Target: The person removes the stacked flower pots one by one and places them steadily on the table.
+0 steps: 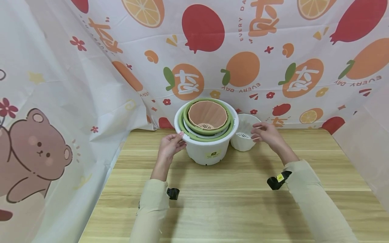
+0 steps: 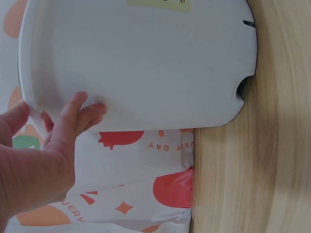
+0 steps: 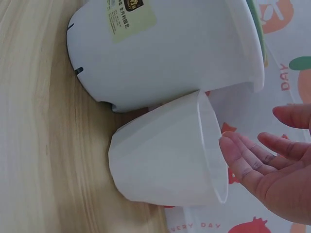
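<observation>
A large white pot stands at the back middle of the wooden table. Nested in it are a green pot and, innermost, a pink pot. My left hand grips the big pot's rim on its left side, thumb on top and fingers against the outer wall. A small white pot stands just right of the big one, touching it. My right hand hovers at its rim with relaxed fingers and holds nothing.
A fruit-print curtain hangs right behind the pots, and a bear-print curtain closes the left side. Black wrist straps sit on both sleeves. Bare tabletop lies in front of the pots.
</observation>
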A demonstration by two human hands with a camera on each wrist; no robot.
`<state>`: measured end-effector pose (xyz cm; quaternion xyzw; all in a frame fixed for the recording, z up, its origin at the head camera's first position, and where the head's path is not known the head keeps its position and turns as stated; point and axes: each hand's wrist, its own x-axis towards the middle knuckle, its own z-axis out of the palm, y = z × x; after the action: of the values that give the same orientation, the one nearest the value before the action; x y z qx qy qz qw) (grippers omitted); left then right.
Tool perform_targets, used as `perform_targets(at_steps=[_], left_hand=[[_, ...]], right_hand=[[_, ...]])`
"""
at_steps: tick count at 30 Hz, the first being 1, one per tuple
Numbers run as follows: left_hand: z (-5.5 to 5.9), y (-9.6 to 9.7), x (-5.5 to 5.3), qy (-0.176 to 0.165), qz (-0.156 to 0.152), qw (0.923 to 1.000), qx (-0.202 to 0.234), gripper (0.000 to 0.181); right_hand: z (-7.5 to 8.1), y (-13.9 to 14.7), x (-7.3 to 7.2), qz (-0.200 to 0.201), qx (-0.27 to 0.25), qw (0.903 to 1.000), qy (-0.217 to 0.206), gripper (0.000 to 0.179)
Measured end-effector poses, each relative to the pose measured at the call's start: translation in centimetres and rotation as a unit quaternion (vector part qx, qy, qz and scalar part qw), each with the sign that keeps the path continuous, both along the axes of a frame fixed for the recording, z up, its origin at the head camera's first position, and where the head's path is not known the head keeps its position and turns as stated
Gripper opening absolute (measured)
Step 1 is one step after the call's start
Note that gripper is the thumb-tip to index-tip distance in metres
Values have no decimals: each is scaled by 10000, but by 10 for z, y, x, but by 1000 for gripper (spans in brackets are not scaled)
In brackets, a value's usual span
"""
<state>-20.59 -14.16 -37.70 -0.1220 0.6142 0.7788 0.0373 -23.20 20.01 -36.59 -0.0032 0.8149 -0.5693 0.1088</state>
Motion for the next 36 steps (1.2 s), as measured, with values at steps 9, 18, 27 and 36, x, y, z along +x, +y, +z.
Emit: perform_targets(at_steps=[9, 18, 27, 36], left_hand=[[0, 0, 0, 29, -20, 10000, -18, 17], [0, 0, 0, 11, -28, 10000, -34, 19], [0, 0, 1, -45, -34, 9999, -112, 21], [-1, -1, 0, 12, -37, 9999, -104, 21]], right_hand=[[10, -10, -2, 139, -132, 9997, 118, 39], [23, -21, -4, 166, 14, 9996, 236, 40], [29, -30, -7, 226, -45, 9996, 189, 42], [35, -35, -7, 281, 22, 9992, 286, 44]])
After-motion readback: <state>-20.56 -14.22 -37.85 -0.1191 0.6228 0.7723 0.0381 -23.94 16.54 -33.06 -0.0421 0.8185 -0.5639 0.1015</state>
